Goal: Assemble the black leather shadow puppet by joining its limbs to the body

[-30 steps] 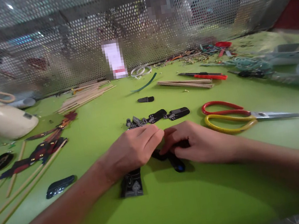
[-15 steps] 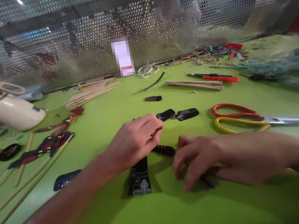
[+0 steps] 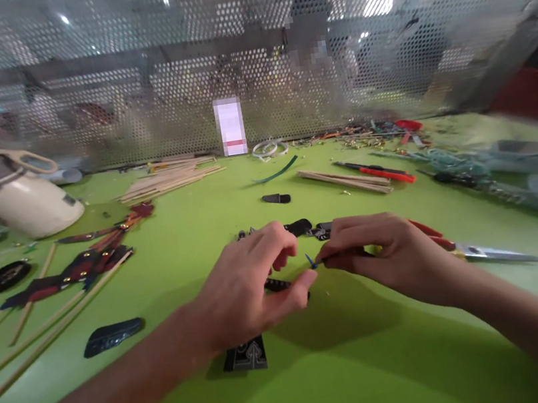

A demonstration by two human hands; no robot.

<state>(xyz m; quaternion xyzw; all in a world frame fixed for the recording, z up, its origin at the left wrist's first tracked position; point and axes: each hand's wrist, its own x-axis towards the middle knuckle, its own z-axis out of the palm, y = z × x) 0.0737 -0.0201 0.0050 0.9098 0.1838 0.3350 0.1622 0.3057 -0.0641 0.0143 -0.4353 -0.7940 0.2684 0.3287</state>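
My right hand [image 3: 382,252] pinches a small blue piece [image 3: 312,262] between thumb and fingertips; its kind is too small to tell. Beside it, my left hand [image 3: 260,280] is raised with its thumb apart from the curled fingers, and nothing shows in its grip. Under the left hand lies a flat black piece with a white spade print [image 3: 252,354], mostly hidden. A black piece with light dots [image 3: 277,284] also shows below those fingers. Just beyond my hands lie black printed pieces [image 3: 298,227] on the green table [image 3: 298,399].
Red-and-yellow-handled scissors [image 3: 496,253] lie at the right, partly behind my right hand. Thin wooden sticks [image 3: 344,180], a red cutter [image 3: 386,172] and a small black piece [image 3: 276,198] lie farther back. At the left are a jointed dark figure [image 3: 81,266] and a cream jug [image 3: 29,203].
My right hand has risen from the table and moved away from me, now holding the blue piece near my left hand. The left thumb has spread from its fingers. The view has tilted up.
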